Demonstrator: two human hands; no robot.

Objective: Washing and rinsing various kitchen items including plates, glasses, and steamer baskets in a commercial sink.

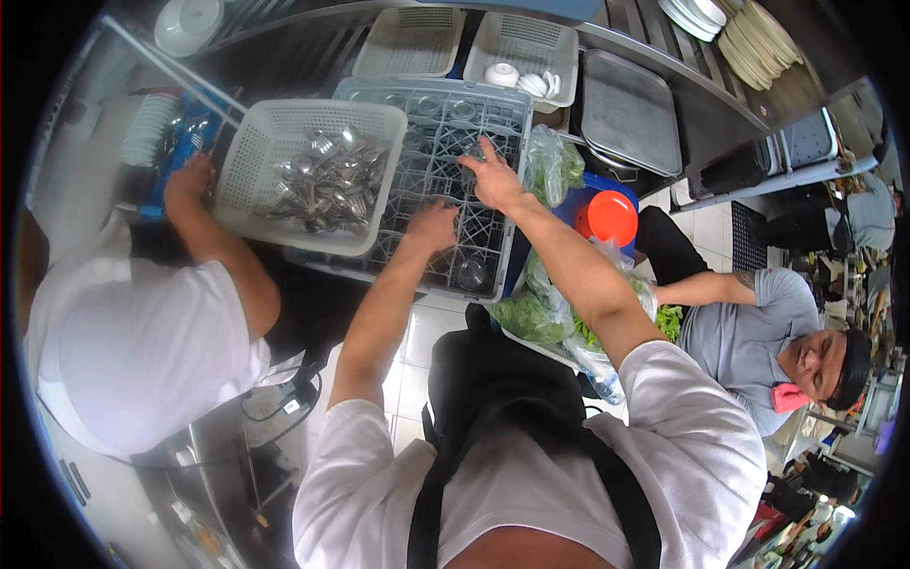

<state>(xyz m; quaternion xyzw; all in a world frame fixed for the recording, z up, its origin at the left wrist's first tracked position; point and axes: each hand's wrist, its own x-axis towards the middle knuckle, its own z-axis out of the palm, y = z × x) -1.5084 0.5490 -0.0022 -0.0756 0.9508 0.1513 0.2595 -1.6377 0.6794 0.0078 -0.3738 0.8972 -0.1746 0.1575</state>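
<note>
- Left grip [433, 226]: fingers curled down into middle of rack [524, 123]; cannot tell whether closed on anything.
- Right grip [493, 180]: fingers spread apart over rack's right side; cannot tell whether touching the glass beneath.
- Rack: grey, split into compartments, directly under both grips.
- Glasses [470, 273]: seated in compartments; one in near right corner, others along far edge.
- Left of grips: white basket [313, 109], overlapping rack's left part in view; loose heap of cutlery [332, 190] inside.
- Right of rack: bagged greens [536, 318] and round orange-red item [611, 218].
- Beyond rack: two pale bins [408, 43], the right one with white cups [500, 74]; metal tray [630, 114] beside it.
- Upper right: stacked plates [754, 43] on shelf.
- Far left: co-worker's hand [194, 175] near blue item [185, 152].
- Far right: second co-worker in grey shirt [744, 322], arm extended toward greens.
</note>
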